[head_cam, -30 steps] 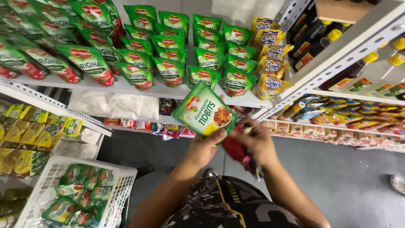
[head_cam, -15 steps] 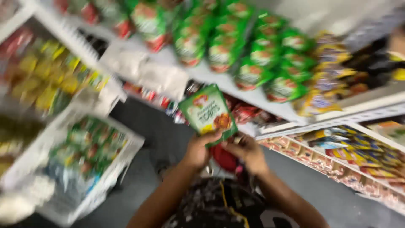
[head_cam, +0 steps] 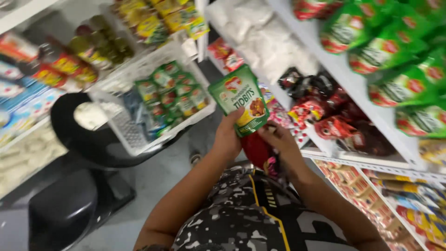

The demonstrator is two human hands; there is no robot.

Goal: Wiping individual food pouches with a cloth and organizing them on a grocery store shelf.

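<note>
Green pouch [head_cam: 240,104] pinched between both hands, left hand [head_cam: 228,137], right hand [head_cam: 281,144]

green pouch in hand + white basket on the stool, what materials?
Green pouch: looks like glossy printed plastic film; it shows sheen and a flat sealed top edge. White basket: probably moulded rigid plastic, given its slotted lattice walls and matte finish. Both are blurred, so neither is certain.
</note>
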